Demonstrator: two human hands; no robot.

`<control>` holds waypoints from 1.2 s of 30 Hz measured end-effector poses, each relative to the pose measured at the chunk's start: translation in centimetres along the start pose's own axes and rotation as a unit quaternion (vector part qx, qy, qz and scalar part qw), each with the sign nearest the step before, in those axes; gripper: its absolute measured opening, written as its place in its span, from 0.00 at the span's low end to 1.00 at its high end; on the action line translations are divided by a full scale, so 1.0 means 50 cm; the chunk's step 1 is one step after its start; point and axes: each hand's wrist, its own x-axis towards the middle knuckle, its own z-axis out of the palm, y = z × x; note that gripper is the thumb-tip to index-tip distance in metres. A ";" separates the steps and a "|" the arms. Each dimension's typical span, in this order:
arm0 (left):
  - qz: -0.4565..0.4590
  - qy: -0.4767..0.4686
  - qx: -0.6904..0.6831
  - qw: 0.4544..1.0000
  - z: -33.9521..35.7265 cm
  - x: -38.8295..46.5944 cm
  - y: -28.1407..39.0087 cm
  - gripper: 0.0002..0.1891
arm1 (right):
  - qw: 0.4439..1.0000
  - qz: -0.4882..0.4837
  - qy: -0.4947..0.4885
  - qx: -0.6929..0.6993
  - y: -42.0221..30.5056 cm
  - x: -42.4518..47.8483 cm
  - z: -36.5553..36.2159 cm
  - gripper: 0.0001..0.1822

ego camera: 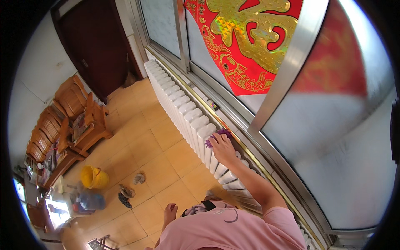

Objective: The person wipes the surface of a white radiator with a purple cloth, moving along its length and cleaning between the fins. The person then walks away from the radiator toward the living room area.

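Observation:
My right hand [221,146] grips a purple chenille cleaning cloth [225,132], pressing it on the top of a white column radiator [191,117]. Tufts of the cloth stick out on both sides of the fingers. The radiator runs along the wall below a metal-framed sliding window [278,97], and my right forearm reaches over its nearer columns. Low at my side hangs my left hand [170,211], fingers curled in, nothing visible in it.
A gold-edged sill [232,126] borders the radiator, with a small dark object [212,104] on it. Across the tiled floor [153,156] stand a yellow bucket [94,177], wooden armchairs [72,122] and a large water bottle [90,201]. Crumpled rags [126,191] lie nearby; a folding stool [103,242] stands below.

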 end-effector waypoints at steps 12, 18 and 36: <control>0.097 -0.097 0.051 0.989 0.066 0.028 -0.040 0.15 | 0.996 0.007 0.015 0.091 0.003 0.187 0.102 0.21; 0.007 -0.102 0.041 0.994 0.054 0.076 -0.095 0.15 | 0.994 -0.006 -0.059 0.094 -0.005 0.117 0.055 0.25; -0.025 -0.103 0.072 0.992 -0.132 0.450 -0.077 0.19 | 0.998 0.016 -0.018 -0.054 0.000 0.617 0.377 0.16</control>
